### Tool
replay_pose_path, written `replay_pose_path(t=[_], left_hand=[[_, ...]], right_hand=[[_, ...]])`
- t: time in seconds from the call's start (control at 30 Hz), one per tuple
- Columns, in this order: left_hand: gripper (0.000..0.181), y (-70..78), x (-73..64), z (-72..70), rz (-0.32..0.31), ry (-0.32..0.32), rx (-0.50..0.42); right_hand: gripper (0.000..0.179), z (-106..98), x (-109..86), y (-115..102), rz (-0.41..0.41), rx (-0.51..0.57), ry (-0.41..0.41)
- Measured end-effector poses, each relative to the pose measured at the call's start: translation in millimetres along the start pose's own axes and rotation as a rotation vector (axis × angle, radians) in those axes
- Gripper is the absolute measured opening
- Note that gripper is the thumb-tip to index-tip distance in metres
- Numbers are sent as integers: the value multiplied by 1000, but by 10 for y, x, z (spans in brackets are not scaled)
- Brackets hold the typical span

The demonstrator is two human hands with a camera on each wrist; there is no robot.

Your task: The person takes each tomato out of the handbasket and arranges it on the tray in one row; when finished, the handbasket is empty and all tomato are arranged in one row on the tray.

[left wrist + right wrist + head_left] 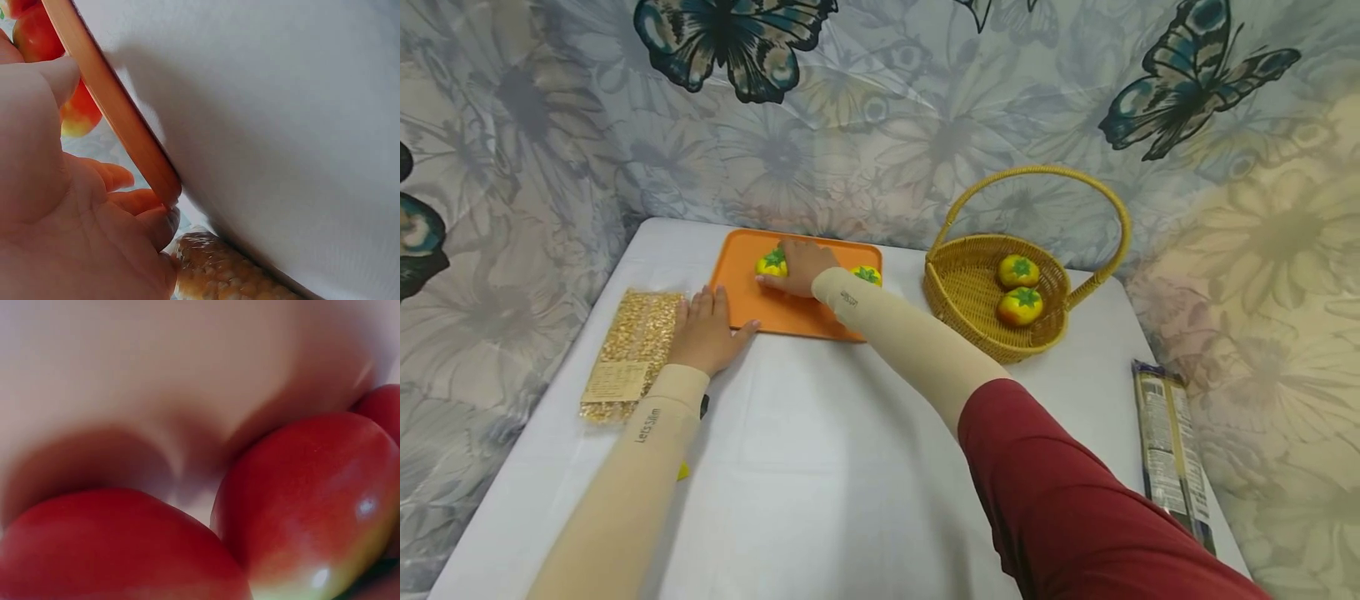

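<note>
An orange tray [805, 323] lies at the back of the table. My left hand [703, 333] rests at its front left corner, fingers fairly straight along the side and thumb against the front edge. Over the tray, my right hand [805, 265] has its thumb and fingers around a red-and-yellow fruit [771, 262] with a green leafy top, tomato- or persimmon-like. A similar fruit [867, 275] sits partly behind the right forearm. Several glossy red fruits [306, 500] crowd close together in the right wrist view. The right fingertips are partly hidden.
A woven basket [955, 300] with a tall handle holds two more such fruits [1020, 307] to the right. A clear bag of corn kernels [636, 333] lies left of the tray. At the right edge is a dark packet [1172, 450]. Something yellow [682, 471] pokes out beneath the left forearm.
</note>
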State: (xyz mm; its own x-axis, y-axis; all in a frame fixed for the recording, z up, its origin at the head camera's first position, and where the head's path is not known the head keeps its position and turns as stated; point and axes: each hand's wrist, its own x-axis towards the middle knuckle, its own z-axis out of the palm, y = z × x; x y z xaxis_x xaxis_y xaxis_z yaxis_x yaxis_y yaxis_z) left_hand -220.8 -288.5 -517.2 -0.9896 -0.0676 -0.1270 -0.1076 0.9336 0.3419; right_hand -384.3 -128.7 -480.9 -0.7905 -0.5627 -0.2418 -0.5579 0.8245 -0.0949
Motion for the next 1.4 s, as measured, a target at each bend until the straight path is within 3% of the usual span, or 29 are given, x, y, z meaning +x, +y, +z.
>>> replay_pose_path(t=[0.27, 0.5, 0.6, 0.73, 0.9, 1.03, 1.23, 1.4], left_hand=[[95, 37, -14, -34, 14, 11, -1], [97, 68, -18, 6, 22, -20, -15], [98, 70, -2, 15, 38, -17, -15], [99, 48, 25, 11, 47, -11, -17], [104, -28, 18, 14, 38, -16, -42], [105, -104, -20, -17, 31, -7, -53], [105, -32, -65, -53, 39, -32, -81], [103, 78, -68, -27, 40, -36, -80]], right_hand=[[101, -46, -125, 16, 3, -37, 12], [107, -106, -263, 107, 10, -8, 65], [103, -259, -421, 191, 8, -3, 114], [96, -624, -794, 366, -20, 28, 199], [91, -1022, -1325, 808, -18, 81, 333], [86, -1138, -1709, 1280, 47, 148, 431], [80, -954, -2259, 1981, 135, 211, 475], [90, -633, -2529, 2485, 283, 209, 417]])
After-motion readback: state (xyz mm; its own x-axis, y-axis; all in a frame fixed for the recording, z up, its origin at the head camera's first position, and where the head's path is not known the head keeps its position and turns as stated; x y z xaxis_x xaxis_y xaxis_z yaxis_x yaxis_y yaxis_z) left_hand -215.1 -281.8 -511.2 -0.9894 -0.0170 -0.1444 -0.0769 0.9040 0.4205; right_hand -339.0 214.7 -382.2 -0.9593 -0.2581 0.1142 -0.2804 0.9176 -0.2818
